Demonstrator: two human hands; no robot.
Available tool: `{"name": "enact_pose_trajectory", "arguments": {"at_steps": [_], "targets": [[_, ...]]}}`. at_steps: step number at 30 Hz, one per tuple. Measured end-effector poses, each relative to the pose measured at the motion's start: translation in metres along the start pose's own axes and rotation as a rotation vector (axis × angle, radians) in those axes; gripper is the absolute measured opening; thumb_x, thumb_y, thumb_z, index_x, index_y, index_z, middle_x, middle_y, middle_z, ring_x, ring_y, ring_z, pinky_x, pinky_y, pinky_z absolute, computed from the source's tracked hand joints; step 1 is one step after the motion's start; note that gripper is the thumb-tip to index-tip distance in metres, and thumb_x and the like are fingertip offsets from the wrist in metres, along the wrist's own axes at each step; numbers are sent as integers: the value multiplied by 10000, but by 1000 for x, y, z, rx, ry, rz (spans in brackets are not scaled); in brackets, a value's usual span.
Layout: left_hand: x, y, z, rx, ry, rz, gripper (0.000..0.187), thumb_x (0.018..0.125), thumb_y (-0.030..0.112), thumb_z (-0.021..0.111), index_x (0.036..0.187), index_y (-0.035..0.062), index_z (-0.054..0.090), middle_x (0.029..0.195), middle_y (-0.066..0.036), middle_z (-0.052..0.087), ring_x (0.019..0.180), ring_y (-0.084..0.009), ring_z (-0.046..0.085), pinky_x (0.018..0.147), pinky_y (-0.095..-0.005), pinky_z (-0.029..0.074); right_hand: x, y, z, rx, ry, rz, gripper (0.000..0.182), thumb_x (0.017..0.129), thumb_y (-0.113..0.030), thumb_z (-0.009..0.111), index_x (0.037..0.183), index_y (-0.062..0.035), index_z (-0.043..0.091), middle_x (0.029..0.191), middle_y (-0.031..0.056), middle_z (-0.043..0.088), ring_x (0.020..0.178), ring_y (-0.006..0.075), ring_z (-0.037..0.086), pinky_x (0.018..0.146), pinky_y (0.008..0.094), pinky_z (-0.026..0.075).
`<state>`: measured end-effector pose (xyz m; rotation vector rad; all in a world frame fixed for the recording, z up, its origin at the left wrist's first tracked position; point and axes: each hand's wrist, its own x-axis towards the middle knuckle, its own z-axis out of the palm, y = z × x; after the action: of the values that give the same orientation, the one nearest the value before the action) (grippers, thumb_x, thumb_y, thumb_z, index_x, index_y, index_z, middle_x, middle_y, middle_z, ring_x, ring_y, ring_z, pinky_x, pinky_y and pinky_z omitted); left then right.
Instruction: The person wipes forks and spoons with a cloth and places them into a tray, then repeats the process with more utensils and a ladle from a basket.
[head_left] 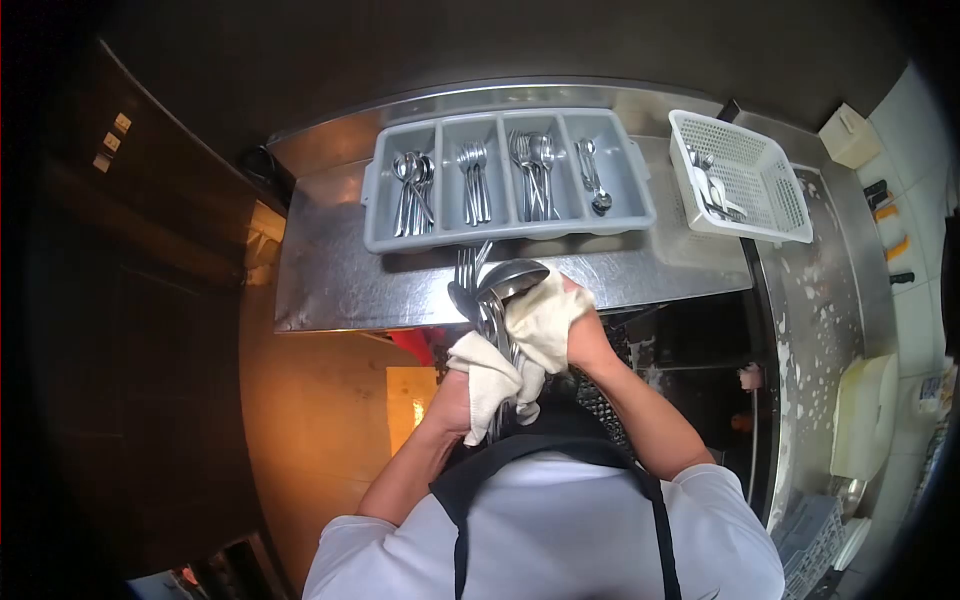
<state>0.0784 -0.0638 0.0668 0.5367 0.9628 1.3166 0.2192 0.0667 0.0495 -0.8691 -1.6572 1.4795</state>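
Observation:
A bundle of cutlery with forks, spoons and a ladle (515, 276) is held upright in front of my body. My left hand (458, 402) is closed round the lower handles through a cream cloth (484, 380). My right hand (580, 318) grips the cloth's other bunched part (543, 320) against the upper handles, just below the ladle's bowl. Cloth hides most of my fingers. Just beyond the bundle, a grey cutlery tray (440, 240) stands on the steel counter, its compartments holding spoons (413, 190), forks (474, 182), more forks (533, 175) and small spoons (592, 175).
Right of the tray, a white perforated basket (775, 190) holds a few pieces of cutlery (712, 190). The steel counter (330, 270) ends in a front edge before me. A wet steel surface (815, 330) runs along the right side. Knives (880, 215) hang on the tiled wall.

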Motion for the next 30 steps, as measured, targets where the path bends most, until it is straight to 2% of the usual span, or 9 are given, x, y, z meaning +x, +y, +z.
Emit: {"name": "enact_pose_trajectory", "arguments": {"at_steps": [2,3,8,14,17,18,21,27,30], "targets": [[1,-7,-7,45,117,-14,160,807,1,647,953,2,582,830,-87,612,702,-159,593,597,-309,500,1,-5,-2,7,-41,4,345,761,-80,696,1088,-24,603,996,33,638,905,125,596,820,269,477],[0,-11,-13,66,89,-5,161,809,9,651,956,7,585,839,-79,614,713,-147,592,606,-296,498,1,-7,-2,12,-60,8,347,759,-65,694,1091,-24,601,1002,35,641,903,122,597,816,262,475],[2,-8,-17,3,9,-46,180,812,32,668,978,22,599,884,-54,619,789,-122,597,671,-261,494,-2,-14,11,-308,188,-98,225,765,-70,677,961,-21,578,770,73,667,743,128,639,677,307,504],[1,-13,-13,250,50,104,238,827,43,657,1048,21,575,951,-46,612,878,-121,580,776,-273,478,0,5,14,-315,294,-49,222,761,-60,680,955,-20,580,789,70,672,745,135,638,688,303,505],[4,-6,-12,300,38,107,252,826,30,644,1064,22,560,957,-44,602,868,-119,582,763,-276,486,1,0,11,-335,194,-13,263,757,-47,686,1001,-22,592,809,69,670,765,127,630,707,298,504],[4,-4,-13,274,43,82,254,825,28,644,1063,22,559,953,-44,601,860,-119,584,752,-277,490,-1,-6,11,-330,147,45,318,748,-34,696,1047,-14,588,879,70,667,830,122,618,756,287,496],[11,0,-18,264,57,154,237,819,27,650,1042,19,568,934,-43,605,831,-123,591,718,-282,499,-2,-1,15,-234,179,-58,302,768,-37,674,1049,-14,567,913,113,672,858,187,656,759,310,504],[20,1,-27,301,40,274,176,799,14,661,963,6,597,931,-55,612,838,-130,596,723,-283,500,2,1,25,99,43,120,334,768,-14,692,1078,6,569,1010,76,655,954,121,599,822,292,485],[21,1,-29,345,60,340,158,789,10,663,936,7,608,927,-61,610,849,-139,595,735,-285,491,5,-2,29,190,73,72,350,758,-19,710,1085,2,586,964,76,670,906,126,621,794,296,497]]}}
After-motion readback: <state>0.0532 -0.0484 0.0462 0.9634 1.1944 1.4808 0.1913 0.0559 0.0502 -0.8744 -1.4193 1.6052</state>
